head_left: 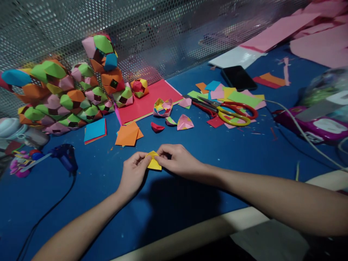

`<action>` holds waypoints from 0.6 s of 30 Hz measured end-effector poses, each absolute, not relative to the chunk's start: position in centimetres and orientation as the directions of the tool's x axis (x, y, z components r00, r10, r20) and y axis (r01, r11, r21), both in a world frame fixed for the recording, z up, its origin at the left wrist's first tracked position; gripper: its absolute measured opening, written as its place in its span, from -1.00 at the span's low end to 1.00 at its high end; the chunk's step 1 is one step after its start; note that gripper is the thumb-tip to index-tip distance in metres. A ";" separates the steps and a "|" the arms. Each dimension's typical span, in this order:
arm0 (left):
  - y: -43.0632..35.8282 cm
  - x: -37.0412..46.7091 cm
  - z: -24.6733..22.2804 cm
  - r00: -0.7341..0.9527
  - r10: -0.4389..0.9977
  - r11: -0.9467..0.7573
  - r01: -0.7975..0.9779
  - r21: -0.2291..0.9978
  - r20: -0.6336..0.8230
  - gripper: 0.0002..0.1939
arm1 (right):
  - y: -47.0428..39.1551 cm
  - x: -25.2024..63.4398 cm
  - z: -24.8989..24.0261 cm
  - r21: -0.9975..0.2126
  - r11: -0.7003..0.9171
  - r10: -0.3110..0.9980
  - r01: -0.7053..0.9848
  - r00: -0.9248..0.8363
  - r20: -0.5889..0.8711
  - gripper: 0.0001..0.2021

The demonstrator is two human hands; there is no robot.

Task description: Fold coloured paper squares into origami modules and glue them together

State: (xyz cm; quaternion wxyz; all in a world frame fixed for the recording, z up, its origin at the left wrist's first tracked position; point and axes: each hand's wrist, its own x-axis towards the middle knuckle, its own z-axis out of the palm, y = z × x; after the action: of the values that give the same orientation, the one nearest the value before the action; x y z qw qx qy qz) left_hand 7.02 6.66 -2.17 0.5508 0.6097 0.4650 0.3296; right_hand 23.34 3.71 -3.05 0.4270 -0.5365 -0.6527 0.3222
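Observation:
A small piece of yellow paper (154, 164), partly folded, is held up between both hands just above the blue table (174, 203). My left hand (133, 170) pinches its left side between thumb and fingers. On the opposite side my right hand (179, 157) grips it the same way, thumb toward me. Beyond the hands lie folded paper pieces: a red one (157, 127), a green and pink one (170, 121) and a pink one (185, 122). Orange paper squares (128, 134) rest to the left of these.
Paper balls are stacked (65, 98) along the perforated metal panel (168, 32). A blue glue gun (65, 156) with its cord lies left. Scissors (233, 112) sit on paper scraps, near a black phone (238, 77). Blue squares (95, 130) and a red sheet (144, 105) lie at the back.

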 end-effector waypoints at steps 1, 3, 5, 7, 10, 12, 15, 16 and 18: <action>6.6 7.0 -2.1 0.349 0.931 0.027 0.227 0.974 -0.107 -0.81 | 3.7 23.3 -3.0 -0.879 0.213 0.976 0.426 -0.061 0.207 -0.89; 6.6 7.0 -2.1 0.351 0.931 0.009 0.256 0.967 -0.102 -0.80 | 3.8 23.4 -3.0 -0.879 0.214 0.976 0.426 -0.065 0.206 -0.89; 6.6 7.0 -2.1 0.357 0.929 0.000 0.261 0.965 -0.097 -0.80 | 3.8 23.4 -3.0 -0.878 0.221 0.975 0.424 -0.066 0.213 -0.88; 6.5 6.9 -2.2 0.362 0.928 -0.012 0.264 0.964 -0.088 -0.79 | 3.8 23.5 -3.1 -0.879 0.221 0.975 0.422 -0.067 0.213 -0.87; 6.4 6.9 -2.4 0.368 0.926 -0.028 0.274 0.961 -0.078 -0.77 | 3.8 23.5 -3.2 -0.883 0.214 0.976 0.418 -0.070 0.204 -0.86; 6.4 6.9 -2.3 0.372 0.926 -0.042 0.286 0.957 -0.071 -0.76 | 3.8 23.4 -3.2 -0.884 0.215 0.977 0.415 -0.075 0.202 -0.86; 6.3 6.9 -2.0 0.380 0.924 -0.093 0.340 0.936 -0.047 -0.77 | 3.8 23.4 -3.1 -0.885 0.253 0.967 0.391 -0.081 0.240 -0.91; 6.3 6.9 -1.9 0.389 0.920 -0.114 0.364 0.925 -0.040 -0.77 | 3.8 23.4 -3.1 -0.880 0.280 0.960 0.385 -0.083 0.269 -0.91; 6.2 6.9 -1.8 0.416 0.909 -0.151 0.398 0.905 -0.032 -0.78 | 3.8 23.4 -2.9 -0.861 0.333 0.941 0.385 -0.080 0.329 -0.92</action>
State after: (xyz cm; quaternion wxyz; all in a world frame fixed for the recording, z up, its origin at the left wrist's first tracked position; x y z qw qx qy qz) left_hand 6.94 6.24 -1.76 0.4585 0.7054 0.4632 0.2787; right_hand 23.44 3.80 -2.92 0.4648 -0.4939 -0.6713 0.2990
